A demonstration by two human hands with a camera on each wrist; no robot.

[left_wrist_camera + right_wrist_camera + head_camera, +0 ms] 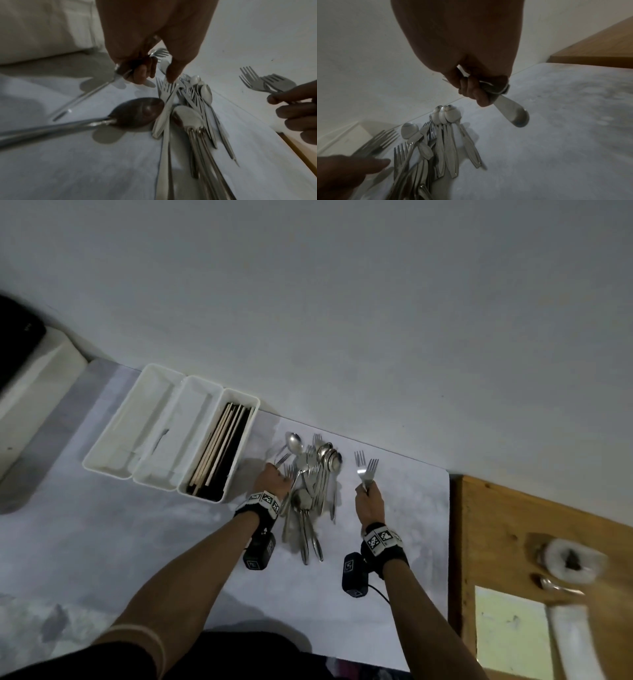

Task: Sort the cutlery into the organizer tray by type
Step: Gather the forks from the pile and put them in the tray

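Steel forks (365, 470) gripped in right hand (370, 501); left hand (274, 481) grips another fork (158, 52).

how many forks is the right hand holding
2. Both forks are gripped by the handles in the right hand, tines pointing away toward the wall, right of the cutlery pile. A third hidden behind them can't be ruled out.
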